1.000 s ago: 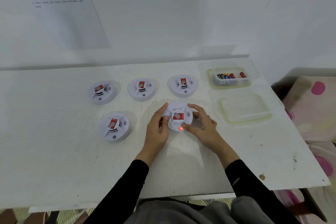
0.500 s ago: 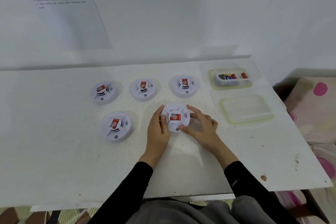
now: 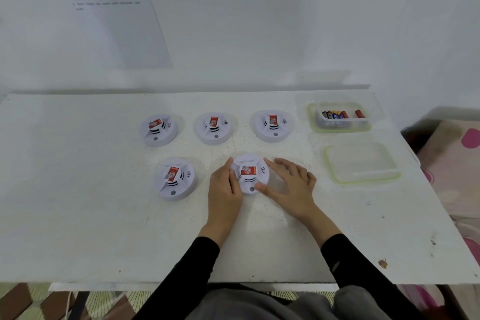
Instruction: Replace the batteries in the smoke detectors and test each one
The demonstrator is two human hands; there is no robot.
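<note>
Here we find the front-right detector [image 3: 250, 173] flat on the white table [image 3: 78, 189], face up with its red label toward us, and caught between both hands. The left hand [image 3: 226, 187] lies against its left side with the fingers straight and close together. We think it serves only as a stop, so that the round body does not slide or turn. The right hand [image 3: 288, 184] has its fingers spread. Its forefinger touches the far right rim and its thumb touches the near edge, so the two bracket the housing in a loose pinch. The thumb tip sits just beside the small grey button [image 3: 251, 189] — a sensible place if the test press is the step in hand, though no light shows there now.

The other four detectors wait apart: the front-left detector [image 3: 174, 179] beside the held one, and the back-row detectors [image 3: 214, 127] in a line of three behind. All stand face up with buttons toward us, probably so that each can be pressed in turn.

At the far right the clear container [image 3: 342, 126] stands open with batteries [image 3: 335, 114] inside, and its lid [image 3: 361, 163] lies just in front — near the right hand for easy reach.
</note>
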